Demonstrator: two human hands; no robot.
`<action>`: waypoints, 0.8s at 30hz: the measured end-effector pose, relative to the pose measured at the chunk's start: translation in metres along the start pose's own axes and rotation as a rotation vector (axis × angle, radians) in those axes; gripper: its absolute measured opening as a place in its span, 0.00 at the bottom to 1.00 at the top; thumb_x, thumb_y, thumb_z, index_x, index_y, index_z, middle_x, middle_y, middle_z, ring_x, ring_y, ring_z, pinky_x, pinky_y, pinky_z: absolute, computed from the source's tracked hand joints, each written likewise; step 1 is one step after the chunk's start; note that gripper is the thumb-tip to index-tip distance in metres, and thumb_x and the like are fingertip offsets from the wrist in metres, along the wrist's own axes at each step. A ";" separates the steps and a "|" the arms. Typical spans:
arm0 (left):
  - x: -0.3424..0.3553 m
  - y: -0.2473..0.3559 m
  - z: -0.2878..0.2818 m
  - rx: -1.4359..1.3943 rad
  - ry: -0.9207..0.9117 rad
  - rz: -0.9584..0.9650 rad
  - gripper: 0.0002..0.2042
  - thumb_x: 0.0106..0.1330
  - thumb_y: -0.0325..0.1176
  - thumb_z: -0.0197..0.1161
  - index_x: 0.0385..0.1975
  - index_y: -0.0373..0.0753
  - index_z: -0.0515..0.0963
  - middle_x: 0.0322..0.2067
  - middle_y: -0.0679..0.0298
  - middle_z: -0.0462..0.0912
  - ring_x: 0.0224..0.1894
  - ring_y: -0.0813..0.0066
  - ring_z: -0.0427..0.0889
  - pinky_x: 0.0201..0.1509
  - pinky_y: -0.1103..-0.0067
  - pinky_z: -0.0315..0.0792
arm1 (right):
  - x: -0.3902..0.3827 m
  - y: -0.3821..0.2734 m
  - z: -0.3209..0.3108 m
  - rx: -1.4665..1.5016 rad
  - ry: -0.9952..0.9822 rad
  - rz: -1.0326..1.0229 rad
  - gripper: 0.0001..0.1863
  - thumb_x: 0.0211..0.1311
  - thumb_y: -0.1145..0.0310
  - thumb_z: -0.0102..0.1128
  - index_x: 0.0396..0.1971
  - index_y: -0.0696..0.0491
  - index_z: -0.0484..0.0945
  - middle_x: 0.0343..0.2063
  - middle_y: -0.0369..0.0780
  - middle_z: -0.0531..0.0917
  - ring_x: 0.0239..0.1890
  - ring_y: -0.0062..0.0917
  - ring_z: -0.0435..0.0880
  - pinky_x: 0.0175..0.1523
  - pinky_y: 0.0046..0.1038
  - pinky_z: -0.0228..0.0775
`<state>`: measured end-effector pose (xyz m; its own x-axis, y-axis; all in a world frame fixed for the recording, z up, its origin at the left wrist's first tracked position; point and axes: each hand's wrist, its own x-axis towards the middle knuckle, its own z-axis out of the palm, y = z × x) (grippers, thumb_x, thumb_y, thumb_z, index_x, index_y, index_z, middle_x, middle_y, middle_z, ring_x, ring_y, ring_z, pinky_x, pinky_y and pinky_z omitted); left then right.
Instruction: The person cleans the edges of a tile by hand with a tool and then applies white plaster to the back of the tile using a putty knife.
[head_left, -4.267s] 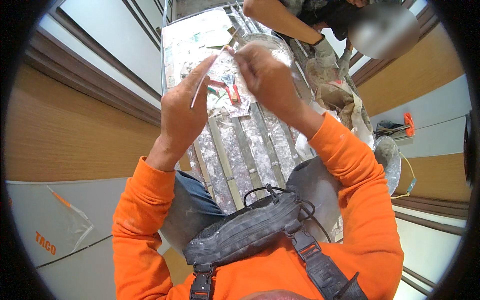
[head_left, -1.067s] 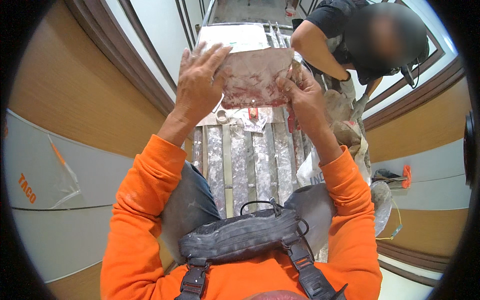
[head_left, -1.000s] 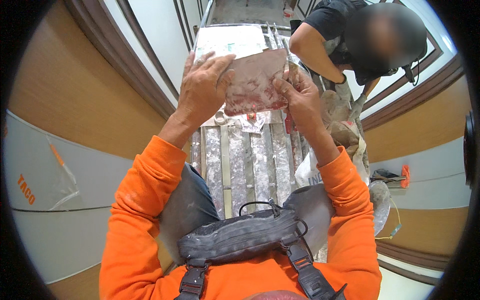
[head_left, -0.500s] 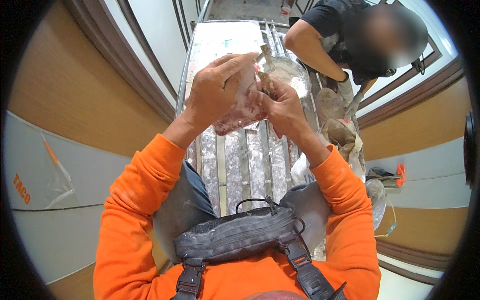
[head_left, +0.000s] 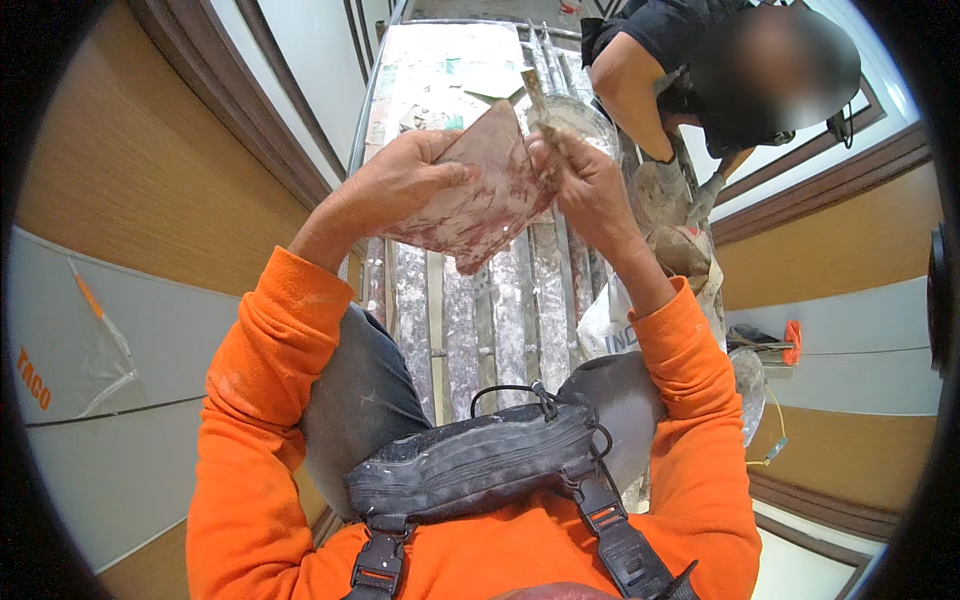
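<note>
A thin, square reddish-brown plate [head_left: 478, 190], streaked with whitish paste, is held tilted in front of me. My left hand [head_left: 405, 185] is closed on its left side, thumb on the near face. At its right corner my right hand [head_left: 590, 180] is closed around a narrow, caked strip that looks like a scraper [head_left: 536, 98], whose end sticks up past the fingers. My right fingertips are at the plate's edge; whether they also grip it I cannot tell. Behind the right hand stands a round, paste-smeared bucket [head_left: 585, 122], partly hidden.
I sit on a slatted, splattered platform [head_left: 462, 340] with a metal rail at its left. A pale board [head_left: 440, 65] lies at the far end. A gloved co-worker [head_left: 640, 75] leans in at the far right, near a paste-covered container [head_left: 655, 195] and a crumpled sack [head_left: 610, 325].
The plate has turned to stand corner-up, showing more of its face. My left hand has moved left and lower along it, and the right hand has shifted slightly right.
</note>
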<state>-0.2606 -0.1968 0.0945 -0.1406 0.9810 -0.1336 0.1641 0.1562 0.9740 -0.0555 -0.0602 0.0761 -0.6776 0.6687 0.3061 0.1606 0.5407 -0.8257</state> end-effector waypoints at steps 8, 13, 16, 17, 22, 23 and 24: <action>0.000 -0.002 0.017 0.451 0.088 0.182 0.16 0.70 0.28 0.58 0.55 0.26 0.75 0.35 0.53 0.85 0.37 0.70 0.83 0.46 0.71 0.77 | 0.002 -0.022 -0.006 -0.294 0.035 -0.074 0.17 0.72 0.58 0.57 0.48 0.55 0.68 0.36 0.53 0.85 0.40 0.51 0.85 0.43 0.45 0.75; -0.005 0.010 0.030 0.513 0.109 0.139 0.17 0.70 0.28 0.58 0.56 0.26 0.74 0.37 0.47 0.85 0.40 0.64 0.84 0.49 0.70 0.76 | 0.008 -0.006 -0.006 -0.193 0.009 -0.126 0.17 0.73 0.62 0.55 0.49 0.58 0.66 0.38 0.57 0.83 0.42 0.54 0.84 0.46 0.46 0.75; -0.005 0.008 0.034 0.521 0.116 0.180 0.18 0.69 0.27 0.58 0.56 0.26 0.74 0.40 0.45 0.85 0.42 0.61 0.85 0.50 0.70 0.76 | 0.006 -0.013 -0.006 -0.268 0.033 -0.168 0.13 0.71 0.66 0.55 0.47 0.58 0.69 0.38 0.55 0.83 0.40 0.53 0.84 0.44 0.46 0.76; -0.003 0.006 0.034 0.516 0.105 0.190 0.18 0.69 0.27 0.58 0.56 0.26 0.74 0.40 0.45 0.85 0.42 0.61 0.85 0.51 0.70 0.76 | 0.005 -0.017 -0.005 -0.323 0.035 -0.184 0.12 0.71 0.67 0.55 0.46 0.58 0.70 0.38 0.55 0.83 0.39 0.52 0.84 0.43 0.45 0.76; -0.004 0.013 0.040 0.509 0.082 0.186 0.18 0.69 0.26 0.57 0.57 0.26 0.74 0.42 0.45 0.85 0.45 0.61 0.85 0.54 0.70 0.76 | 0.005 -0.007 0.007 -0.425 0.173 -0.401 0.05 0.69 0.71 0.56 0.40 0.56 0.74 0.34 0.50 0.80 0.35 0.49 0.82 0.38 0.42 0.75; -0.005 0.013 0.040 0.507 0.081 0.173 0.18 0.69 0.26 0.57 0.56 0.26 0.74 0.43 0.45 0.85 0.45 0.61 0.85 0.54 0.70 0.75 | 0.005 -0.008 0.010 -0.414 0.202 -0.398 0.04 0.69 0.72 0.57 0.38 0.56 0.75 0.32 0.49 0.79 0.35 0.49 0.81 0.37 0.41 0.74; -0.005 0.013 0.040 0.505 0.081 0.159 0.17 0.69 0.26 0.57 0.56 0.26 0.74 0.43 0.45 0.85 0.45 0.62 0.84 0.54 0.70 0.75 | 0.004 -0.009 0.013 -0.440 0.210 -0.398 0.04 0.69 0.72 0.57 0.38 0.56 0.75 0.32 0.49 0.79 0.35 0.48 0.81 0.37 0.41 0.74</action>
<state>-0.2188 -0.1947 0.1008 -0.1474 0.9881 0.0429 0.6362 0.0615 0.7691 -0.0686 -0.0688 0.0784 -0.5980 0.4345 0.6735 0.2352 0.8984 -0.3708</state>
